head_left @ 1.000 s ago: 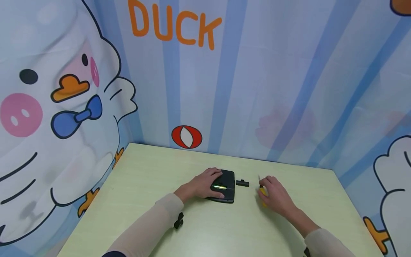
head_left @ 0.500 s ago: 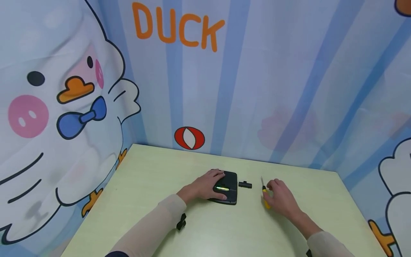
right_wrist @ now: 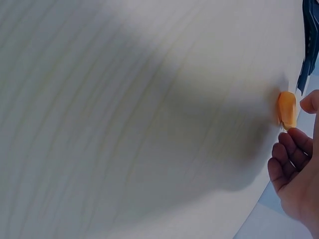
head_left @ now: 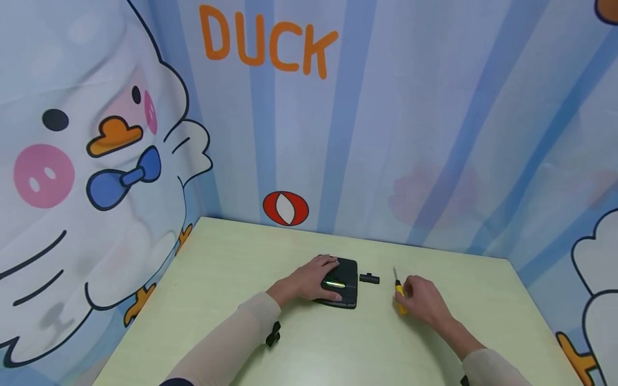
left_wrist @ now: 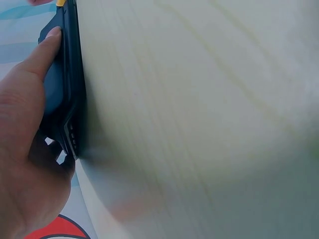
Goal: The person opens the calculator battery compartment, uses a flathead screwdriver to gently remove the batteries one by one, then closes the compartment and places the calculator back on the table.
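A flat black battery-powered device [head_left: 346,273] lies on the table, a green-and-gold battery [head_left: 334,284] showing in its slot. My left hand [head_left: 309,279] holds it from the left, thumb lying across its upper face; in the left wrist view, fingers curl by its end. Right of the device is a small black battery cover [head_left: 369,278] with a tab. Farther right, a yellow-handled screwdriver [head_left: 399,294] lies with its tip pointing away. Beside its handle is my right hand [head_left: 425,303], fingers loosely bent; the right wrist view shows the orange-yellow handle [right_wrist: 286,109] outside its grasp.
The pale wooden table [head_left: 270,252] meets a blue striped curtain [head_left: 299,134] with duck drawings at its back edge. A black strap piece [head_left: 273,335] hangs at my left wrist.
My right hand's fingers have come off the screwdriver, and the hand has drawn slightly right and nearer, leaving it on the table. My left hand stays on the device. The head view has shifted slightly.
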The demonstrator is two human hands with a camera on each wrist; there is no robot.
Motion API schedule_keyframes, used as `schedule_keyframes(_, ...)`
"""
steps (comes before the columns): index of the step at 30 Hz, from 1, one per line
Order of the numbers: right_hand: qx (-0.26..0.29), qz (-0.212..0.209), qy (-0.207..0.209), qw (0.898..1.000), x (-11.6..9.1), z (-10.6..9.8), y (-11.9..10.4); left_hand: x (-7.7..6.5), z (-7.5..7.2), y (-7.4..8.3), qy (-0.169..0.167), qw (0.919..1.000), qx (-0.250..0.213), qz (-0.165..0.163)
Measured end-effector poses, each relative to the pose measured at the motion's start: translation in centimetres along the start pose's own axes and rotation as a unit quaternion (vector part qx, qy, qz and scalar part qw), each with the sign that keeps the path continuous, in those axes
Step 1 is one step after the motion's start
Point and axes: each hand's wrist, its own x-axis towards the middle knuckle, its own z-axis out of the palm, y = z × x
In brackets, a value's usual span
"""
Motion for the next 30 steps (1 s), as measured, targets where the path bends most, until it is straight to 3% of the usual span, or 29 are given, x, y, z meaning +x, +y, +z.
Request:
schedule_keyframes(14,-0.002,0.051,-0.058,0.997,0.04,0.43,0.42,0.02,0.51,0.03,0.001,1.0000,-0.008,-0.004)
schedule_keyframes(30,0.009,0.067,-0.054,0.996,0.17,0.31,-0.04,0.06,0.13,0.02,0.001,1.0000,-0.005,-0.007)
